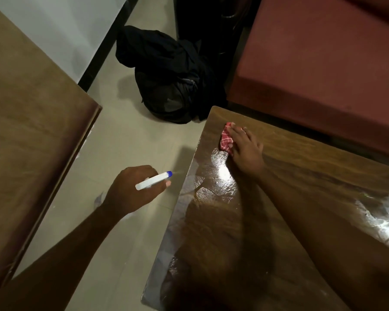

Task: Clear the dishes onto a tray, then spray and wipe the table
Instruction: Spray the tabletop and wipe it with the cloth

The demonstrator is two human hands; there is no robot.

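My right hand (245, 145) presses a red-and-white checked cloth (226, 140) flat onto the brown wooden table (301, 167), near its far left corner. Wet, shiny streaks cover the tabletop beside and behind the cloth. My left hand (133, 189) grips a white spray bottle head with a blue nozzle (154, 180). It hangs over the floor just left of the table's edge, nozzle pointing toward the table. The bottle's body is hidden under my hand. No dishes or tray are in view.
A second brown table (32, 142) stands at the left across a strip of pale tiled floor (121, 142). A black backpack (166, 81) lies on the floor beyond the table corner. A dark red cushioned seat (323, 59) runs along the table's far side.
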